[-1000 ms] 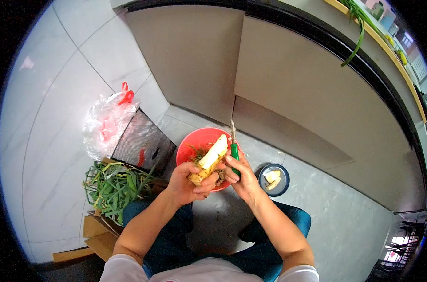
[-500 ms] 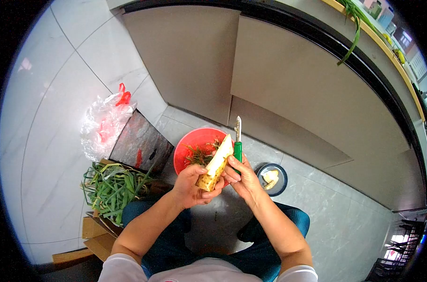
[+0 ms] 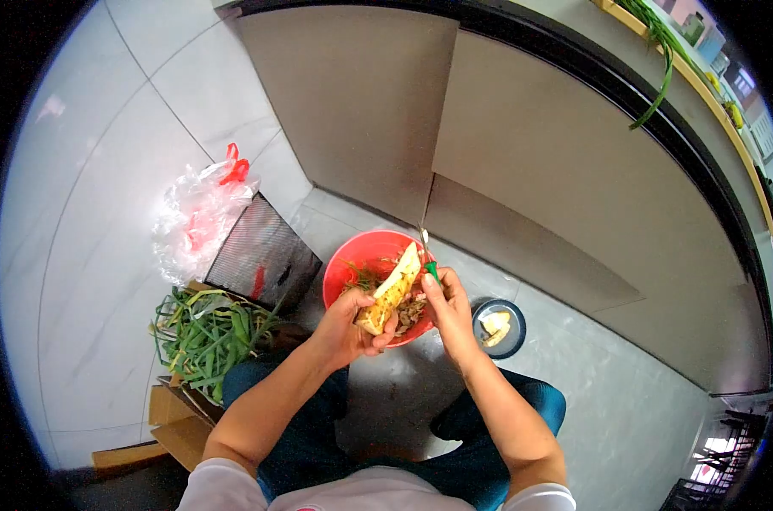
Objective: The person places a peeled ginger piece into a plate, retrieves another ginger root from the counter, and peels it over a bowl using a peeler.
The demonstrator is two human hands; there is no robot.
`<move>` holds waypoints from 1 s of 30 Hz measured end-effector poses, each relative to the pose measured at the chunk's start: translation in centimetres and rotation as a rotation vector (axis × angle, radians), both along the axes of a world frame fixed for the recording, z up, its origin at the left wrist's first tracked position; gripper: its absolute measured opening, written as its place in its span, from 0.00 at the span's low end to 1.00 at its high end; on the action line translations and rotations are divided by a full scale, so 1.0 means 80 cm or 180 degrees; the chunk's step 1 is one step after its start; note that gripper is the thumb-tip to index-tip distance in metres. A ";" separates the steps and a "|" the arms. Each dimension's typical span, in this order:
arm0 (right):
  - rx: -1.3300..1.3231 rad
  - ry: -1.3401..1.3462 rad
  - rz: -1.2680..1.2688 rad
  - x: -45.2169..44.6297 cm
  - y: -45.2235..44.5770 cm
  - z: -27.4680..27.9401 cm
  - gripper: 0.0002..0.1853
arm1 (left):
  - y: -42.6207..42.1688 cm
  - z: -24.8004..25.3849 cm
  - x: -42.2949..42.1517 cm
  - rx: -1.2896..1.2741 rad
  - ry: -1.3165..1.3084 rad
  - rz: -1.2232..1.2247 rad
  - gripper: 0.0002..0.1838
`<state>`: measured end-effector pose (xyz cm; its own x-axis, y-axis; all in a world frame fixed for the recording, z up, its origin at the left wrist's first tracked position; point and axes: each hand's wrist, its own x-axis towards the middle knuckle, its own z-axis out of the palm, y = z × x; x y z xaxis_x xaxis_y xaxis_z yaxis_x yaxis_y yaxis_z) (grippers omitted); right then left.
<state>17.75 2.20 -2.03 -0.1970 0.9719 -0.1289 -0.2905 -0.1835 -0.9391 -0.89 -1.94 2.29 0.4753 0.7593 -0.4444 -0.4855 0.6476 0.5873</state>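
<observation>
Root (image 3: 390,292) between both hands (image 3: 402,318)

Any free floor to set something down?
Floor right of the dish, bordered by the cabinets; also between the knees. Crowded: left side, with bin, plastic bag and green stalks; and the bucket, under left hand and right hand.

The left hand (image 3: 350,327) gripped a pale, partly peeled root (image 3: 392,289) above the round red plastic basin (image 3: 350,255); the right hand (image 3: 450,308) held a green-handled metal peeler (image 3: 431,270).
</observation>
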 end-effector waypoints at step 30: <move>0.1736 -0.3006 -0.0174 0.001 0.003 -0.001 0.17 | 0.006 -0.023 -0.037 -0.0179 0.0016 0.0345 0.20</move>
<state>17.84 2.47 -2.11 -0.1999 0.9486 0.2454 0.5951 0.3165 -0.7387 -3.86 -1.43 0.42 0.3895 0.7799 -0.4899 -0.5515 0.6235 0.5542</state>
